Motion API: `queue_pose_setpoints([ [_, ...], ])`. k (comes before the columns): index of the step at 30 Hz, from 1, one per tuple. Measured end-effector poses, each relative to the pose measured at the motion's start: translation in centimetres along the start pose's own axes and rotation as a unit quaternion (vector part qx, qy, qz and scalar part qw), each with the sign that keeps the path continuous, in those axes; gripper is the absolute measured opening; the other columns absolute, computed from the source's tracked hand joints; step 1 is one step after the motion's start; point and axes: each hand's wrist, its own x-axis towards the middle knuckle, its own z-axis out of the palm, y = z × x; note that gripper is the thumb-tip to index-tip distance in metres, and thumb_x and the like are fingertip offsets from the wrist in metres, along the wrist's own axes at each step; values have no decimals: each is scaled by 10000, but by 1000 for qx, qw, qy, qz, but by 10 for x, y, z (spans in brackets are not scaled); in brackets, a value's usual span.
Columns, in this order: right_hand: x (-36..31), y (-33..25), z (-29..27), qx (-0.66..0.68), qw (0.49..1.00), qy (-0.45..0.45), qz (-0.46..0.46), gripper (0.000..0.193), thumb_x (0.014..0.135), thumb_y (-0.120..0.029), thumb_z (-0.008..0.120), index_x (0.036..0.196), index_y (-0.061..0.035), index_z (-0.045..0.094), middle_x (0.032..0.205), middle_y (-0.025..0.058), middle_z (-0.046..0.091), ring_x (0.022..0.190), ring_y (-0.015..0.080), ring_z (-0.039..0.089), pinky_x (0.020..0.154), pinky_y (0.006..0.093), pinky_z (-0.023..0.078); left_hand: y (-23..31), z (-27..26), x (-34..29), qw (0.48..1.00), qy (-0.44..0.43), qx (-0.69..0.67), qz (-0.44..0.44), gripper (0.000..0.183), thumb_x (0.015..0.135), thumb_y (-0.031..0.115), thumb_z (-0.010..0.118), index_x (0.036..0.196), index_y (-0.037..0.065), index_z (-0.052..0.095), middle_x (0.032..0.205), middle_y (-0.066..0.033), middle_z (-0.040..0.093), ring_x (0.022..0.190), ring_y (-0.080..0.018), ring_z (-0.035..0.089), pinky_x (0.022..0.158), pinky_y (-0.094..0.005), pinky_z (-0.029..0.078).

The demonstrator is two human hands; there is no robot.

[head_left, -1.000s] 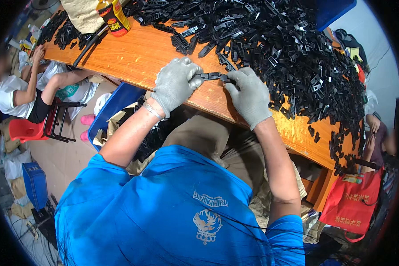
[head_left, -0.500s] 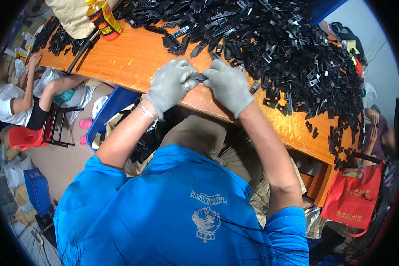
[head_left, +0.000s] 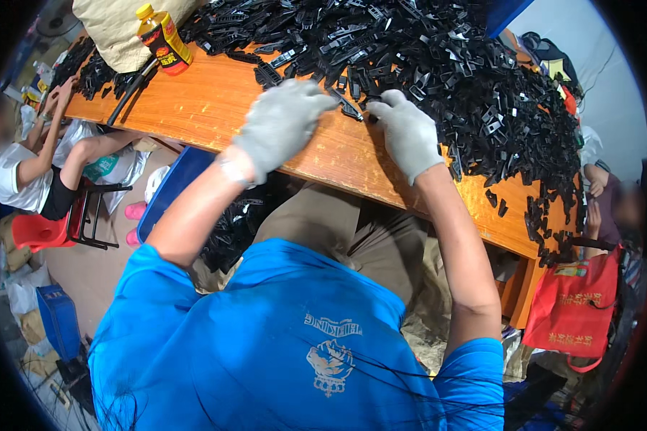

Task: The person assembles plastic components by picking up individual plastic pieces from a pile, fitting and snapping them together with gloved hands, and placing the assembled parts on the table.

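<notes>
Both my hands wear grey gloves and are held apart above the front of an orange-brown wooden table (head_left: 216,97). My left hand (head_left: 284,123) stretches its fingers to the right, the tips close to a slim black plastic clip-like part (head_left: 347,108) at the edge of the pile; whether they touch it is unclear. To the right of that part, my right hand (head_left: 410,135) has its fingers apart and bent toward it. A small dark bit shows by the right fingertips, too small to name. The large heap of similar black plastic parts (head_left: 496,118) spreads beyond both hands.
A yellow-capped bottle (head_left: 167,43) stands at the far left beside a beige sack (head_left: 122,32) and a black rod (head_left: 129,93). Below the table is a blue bin (head_left: 174,183). A red bag (head_left: 571,305) hangs at the right. Other people sit left and right.
My hands were together around a small dark part; they have now separated. The right hand moved right, and that part no longer shows between them. The view has shifted slightly.
</notes>
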Motion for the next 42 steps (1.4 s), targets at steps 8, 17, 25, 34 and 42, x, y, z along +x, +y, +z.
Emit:
queue_pose_setpoints([
  [8, 21, 4, 1, -121, 983, -123, -65, 158, 1006, -139, 610, 1089, -89, 735, 1097, 110, 678, 1031, 317, 736, 819, 450, 652, 9, 44, 51, 984, -52, 137, 98, 176, 933, 209, 696, 1086, 170, 772, 1114, -25, 728, 1106, -247, 681, 904, -424, 554],
  [17, 1, -7, 12, 237, 960, 85, 125, 284, 966, -273, 762, 1120, -44, 695, 872, 170, 766, 817, 377, 758, 781, 465, 610, -4, 37, 6, 914, 162, -347, -135, 229, 924, 87, 804, 1098, 37, 664, 992, -49, 705, 949, -140, 672, 799, -325, 565],
  [25, -17, -52, 22, 227, 963, -11, 143, 256, 921, -257, 771, 1056, -47, 713, 902, 173, 758, 850, 371, 757, 794, 482, 601, -11, 24, -49, 859, 103, -427, -262, 303, 949, 69, 794, 1227, 15, 686, 1016, -18, 672, 951, -97, 624, 878, -273, 526],
  [34, -8, -50, 9, 115, 989, -41, 80, 190, 876, -262, 801, 989, -109, 787, 1023, 135, 727, 911, 346, 748, 786, 472, 603, -27, 19, -56, 978, 43, -117, -169, 188, 829, 131, 824, 991, 71, 749, 993, -116, 712, 1005, -361, 633, 936, -460, 486],
  [42, 5, -67, 27, 208, 975, 8, 79, 161, 881, -238, 803, 1017, -155, 828, 1022, 99, 694, 927, 314, 716, 782, 456, 586, -28, 22, -54, 981, 48, -119, -146, 183, 835, 139, 835, 996, 94, 760, 981, -84, 705, 981, -338, 623, 888, -443, 497],
])
